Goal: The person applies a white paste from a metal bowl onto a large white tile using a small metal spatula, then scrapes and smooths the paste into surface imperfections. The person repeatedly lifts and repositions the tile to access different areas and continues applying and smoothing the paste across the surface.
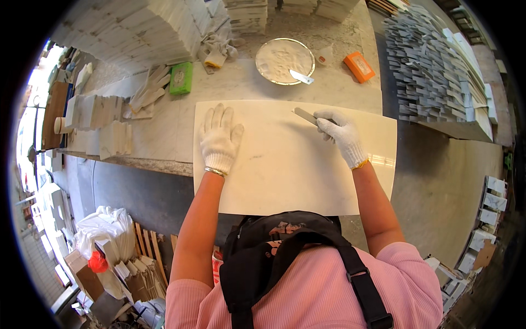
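Note:
A large polished white stone slab (274, 175) lies across the front of the worktable, its near edge reaching my waist. My left hand (221, 137), in a white knit glove, rests flat on the slab's left part, fingers stretched out. Over the slab's right side, my gloved right hand (341, 131) grips a narrow flat blade (304, 115), which looks like a scraper or putty knife. The blade's tip points left and sits at or just above the slab; contact is hard to tell. Beyond the slab stands a round bowl of whitish paste (282, 57) with a spatula (301, 77) on its rim.
A green box (181, 78) and loose gloves (150, 90) lie at the left on the worktable (181, 126); an orange box (359, 67) sits at the right. Tall stone stacks (137, 33) rise behind. Thin grey strips (427, 71) are piled at the far right.

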`<move>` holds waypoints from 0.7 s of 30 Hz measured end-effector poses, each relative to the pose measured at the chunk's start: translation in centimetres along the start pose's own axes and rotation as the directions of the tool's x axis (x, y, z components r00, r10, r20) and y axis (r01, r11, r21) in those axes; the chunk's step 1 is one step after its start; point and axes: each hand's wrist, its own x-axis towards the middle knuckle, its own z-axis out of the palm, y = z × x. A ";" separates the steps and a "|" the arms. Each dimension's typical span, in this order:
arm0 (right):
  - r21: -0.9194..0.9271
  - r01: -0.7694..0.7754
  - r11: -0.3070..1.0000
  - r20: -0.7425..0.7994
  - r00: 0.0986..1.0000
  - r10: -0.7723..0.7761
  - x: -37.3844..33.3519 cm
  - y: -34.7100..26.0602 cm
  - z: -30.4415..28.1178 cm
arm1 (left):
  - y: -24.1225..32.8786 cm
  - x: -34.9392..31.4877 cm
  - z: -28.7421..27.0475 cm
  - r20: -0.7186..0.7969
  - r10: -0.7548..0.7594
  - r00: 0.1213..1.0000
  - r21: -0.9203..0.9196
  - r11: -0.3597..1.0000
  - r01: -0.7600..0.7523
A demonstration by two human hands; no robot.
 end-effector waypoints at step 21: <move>-0.160 0.062 0.985 -0.106 0.991 -0.079 3.2 2.7 0.1 | 0.0 -0.1 0.1 0.002 0.001 1.000 -0.004 1.000 -0.001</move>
